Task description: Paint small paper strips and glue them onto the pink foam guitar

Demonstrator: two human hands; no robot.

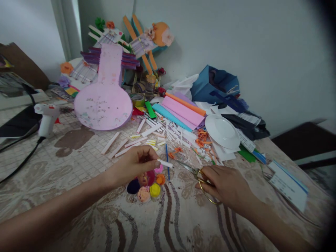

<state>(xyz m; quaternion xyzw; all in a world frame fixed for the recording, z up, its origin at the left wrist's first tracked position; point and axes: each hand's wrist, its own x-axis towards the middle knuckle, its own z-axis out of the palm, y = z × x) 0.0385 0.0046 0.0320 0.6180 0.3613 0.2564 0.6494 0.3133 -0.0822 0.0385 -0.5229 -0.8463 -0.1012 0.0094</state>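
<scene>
1. Nearest the camera, the left hand (132,163) pinches a small white paper strip (165,163) between its fingertips, just above a cluster of coloured paper flowers (147,183) on the tabletop (78,196).
2. Beside it, the right hand (225,185) is closed around the gold handles of the scissors (195,171), blades pointing at the strip.
3. The step looks like trimming the strip; that calls for bringing the blades onto its free end.
4. Further back lie loose white strips (147,134), a white plate (222,131), folded coloured paper (181,112), a pink cardboard shape (105,98) and a glue gun (47,117).
</scene>
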